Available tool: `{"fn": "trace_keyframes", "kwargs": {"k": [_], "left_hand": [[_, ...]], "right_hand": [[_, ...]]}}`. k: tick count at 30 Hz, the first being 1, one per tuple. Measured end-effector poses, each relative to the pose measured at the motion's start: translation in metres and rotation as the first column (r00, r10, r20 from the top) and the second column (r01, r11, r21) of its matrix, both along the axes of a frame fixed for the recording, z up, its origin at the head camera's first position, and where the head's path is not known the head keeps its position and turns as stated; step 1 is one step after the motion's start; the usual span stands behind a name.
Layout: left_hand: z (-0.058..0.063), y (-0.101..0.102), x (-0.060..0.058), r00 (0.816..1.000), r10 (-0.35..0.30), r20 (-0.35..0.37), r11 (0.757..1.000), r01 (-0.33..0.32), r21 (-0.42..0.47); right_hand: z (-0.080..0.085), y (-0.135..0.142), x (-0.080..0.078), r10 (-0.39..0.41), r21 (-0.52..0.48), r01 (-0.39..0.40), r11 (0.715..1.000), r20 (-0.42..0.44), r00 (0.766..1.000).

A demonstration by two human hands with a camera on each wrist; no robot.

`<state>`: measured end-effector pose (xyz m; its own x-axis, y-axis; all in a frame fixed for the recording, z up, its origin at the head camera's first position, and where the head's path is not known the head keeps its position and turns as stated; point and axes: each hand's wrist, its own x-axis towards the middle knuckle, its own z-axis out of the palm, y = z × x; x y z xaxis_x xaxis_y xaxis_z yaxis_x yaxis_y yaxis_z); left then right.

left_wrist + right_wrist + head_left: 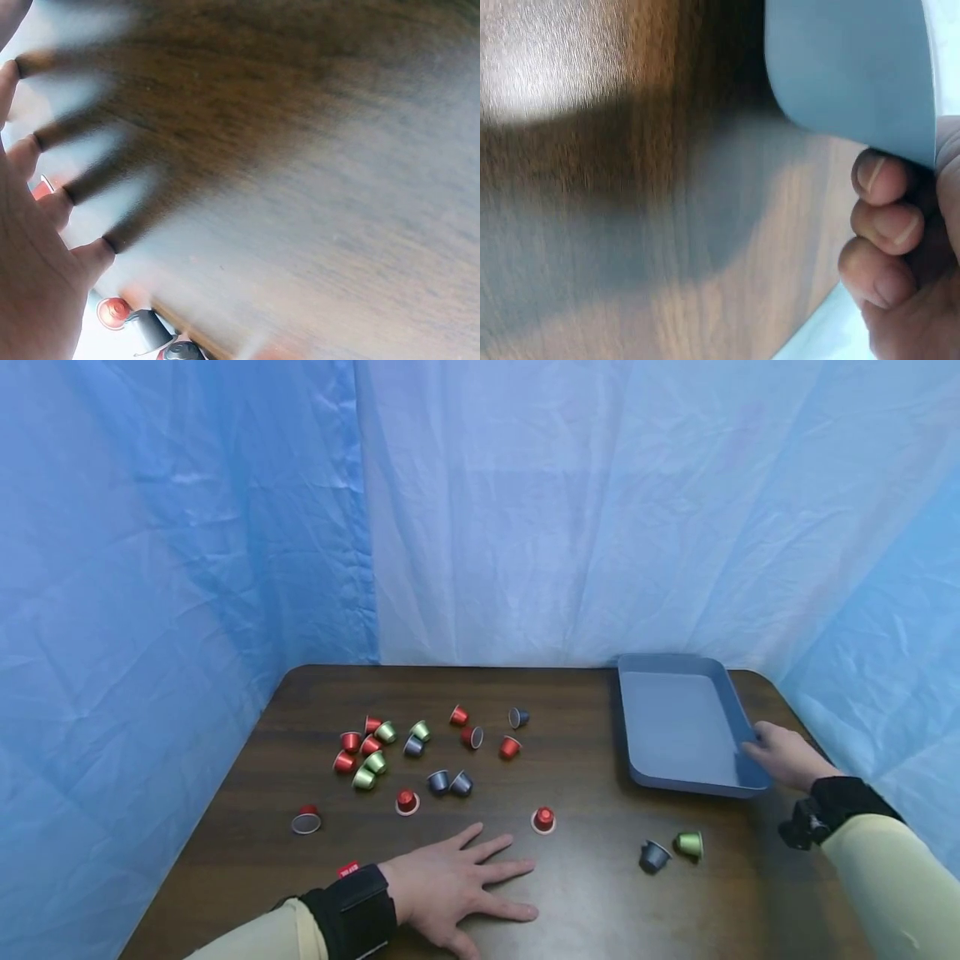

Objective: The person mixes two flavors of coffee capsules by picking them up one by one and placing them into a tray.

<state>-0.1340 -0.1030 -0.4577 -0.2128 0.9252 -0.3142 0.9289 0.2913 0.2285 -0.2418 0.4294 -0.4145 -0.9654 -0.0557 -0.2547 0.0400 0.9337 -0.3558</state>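
Observation:
My right hand [787,756] grips the near right edge of a blue-grey rectangular tray [678,785]. In the right wrist view the fingers [889,225] curl beneath the tray's wall [855,75], while the thumb lies along its other side. The tray holds nothing inside. My left hand [457,889] has its fingers spread wide, palm down, at the table's near middle. Its fingertips touch the wood in the left wrist view, with nothing under the palm. Just beyond it are two red coffee capsules standing rim down, one red capsule [407,802] and another red capsule [543,820].
Several red, green and dark grey coffee capsules lie scattered over the left and middle of the dark wooden table [585,877]. A grey capsule [654,857] and a green capsule [688,845] lie in front of the tray. Blue curtains [525,527] hang around the table.

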Motion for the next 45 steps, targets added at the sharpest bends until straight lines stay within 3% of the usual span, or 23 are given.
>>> {"fn": "trace_keyframes", "kwargs": {"k": [15, 23, 36, 45], "left_hand": [[0.003, 0.0, 0.0, 1.0, 0.004, 0.012, 1.0, -0.004, 0.002], [0.003, -0.001, 0.001, 1.0, -0.006, 0.001, 1.0, 0.006, -0.001], [0.002, -0.001, 0.0, 1.0, -0.013, -0.004, 1.0, 0.013, -0.003], [0.003, -0.002, 0.0, 0.999, 0.01, 0.032, 1.0, -0.011, 0.007]], "right_hand": [[-0.007, -0.069, -0.001, 0.03, -0.07, -0.028, 0.997, 0.031, 0.999], [-0.01, -0.102, 0.004, 0.076, -0.102, -0.078, 0.992, -0.016, 0.997], [-0.02, -0.126, 0.008, 0.141, -0.128, -0.144, 0.981, -0.035, 0.989], [-0.023, -0.137, 0.012, 0.119, -0.135, -0.116, 0.984, 0.01, 0.993]]}}
